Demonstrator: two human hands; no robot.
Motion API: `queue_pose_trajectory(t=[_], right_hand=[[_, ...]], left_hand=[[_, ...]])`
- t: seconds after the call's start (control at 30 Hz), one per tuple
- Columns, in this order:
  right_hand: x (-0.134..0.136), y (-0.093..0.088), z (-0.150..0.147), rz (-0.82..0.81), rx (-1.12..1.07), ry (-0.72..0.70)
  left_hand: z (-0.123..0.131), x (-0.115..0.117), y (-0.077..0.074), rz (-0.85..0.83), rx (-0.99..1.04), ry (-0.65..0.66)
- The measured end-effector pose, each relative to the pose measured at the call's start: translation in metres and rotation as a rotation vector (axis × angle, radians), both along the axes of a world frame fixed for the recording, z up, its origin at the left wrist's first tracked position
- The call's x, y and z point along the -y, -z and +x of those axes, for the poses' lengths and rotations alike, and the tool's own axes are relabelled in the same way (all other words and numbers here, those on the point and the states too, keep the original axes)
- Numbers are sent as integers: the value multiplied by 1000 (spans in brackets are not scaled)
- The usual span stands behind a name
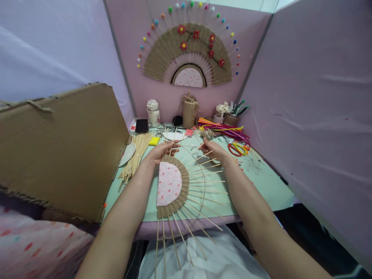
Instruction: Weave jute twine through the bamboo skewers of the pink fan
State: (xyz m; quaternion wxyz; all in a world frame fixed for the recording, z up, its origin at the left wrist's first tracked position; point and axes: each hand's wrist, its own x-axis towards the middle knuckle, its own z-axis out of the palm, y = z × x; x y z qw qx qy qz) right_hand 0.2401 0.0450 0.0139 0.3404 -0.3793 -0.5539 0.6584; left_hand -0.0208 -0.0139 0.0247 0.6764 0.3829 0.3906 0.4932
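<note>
A half-round woven fan [185,182] with a pink spotted centre [169,183] stands turned on its side over the table's front edge. Thin bare sticks [207,181] spread from its woven band to the right and downward. My left hand [165,151] grips the fan at its upper end, fingers around the sticks there. A thin cord [204,186] curves across the sticks, outside the woven band. Right of the fan's top, my right hand [214,148] has thumb and fingers pinched together on the cord, near the stick tips.
A finished fan [162,50] with red flowers hangs on the back wall. A bundle of sticks [136,155] lies left, beside a cardboard sheet [58,143]. Along the back stand a white bottle [153,113], a twine-wrapped container [190,112] and colourful pipe cleaners [222,128]. Scissors [236,149] lie right.
</note>
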Motion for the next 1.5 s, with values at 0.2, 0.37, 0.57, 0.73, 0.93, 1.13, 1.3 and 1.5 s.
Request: queue_pose_trajectory(t=[0.2, 0.37, 0.57, 0.73, 0.93, 1.13, 1.3, 1.5], right_hand=[[4, 0, 3, 25, 94, -5], [5, -1, 3, 57, 95, -9], [3, 3, 3, 57, 88, 11], [3, 5, 3, 46, 69, 8], [4, 5, 2, 46, 75, 33], [3, 7, 2, 71, 62, 31], [6, 6, 2, 77, 67, 30], [7, 6, 1, 44, -19, 43]], left_hand=[[0, -2, 2, -26, 23, -16], [2, 0, -2, -50, 23, -32], [1, 4, -12, -54, 1, 28], [-2, 0, -5, -21, -59, 3], [-1, -2, -2, -22, -121, -56], [0, -1, -5, -26, -92, -62], [0, 0, -7, -33, -97, -48], [0, 5, -13, -41, -38, 6]])
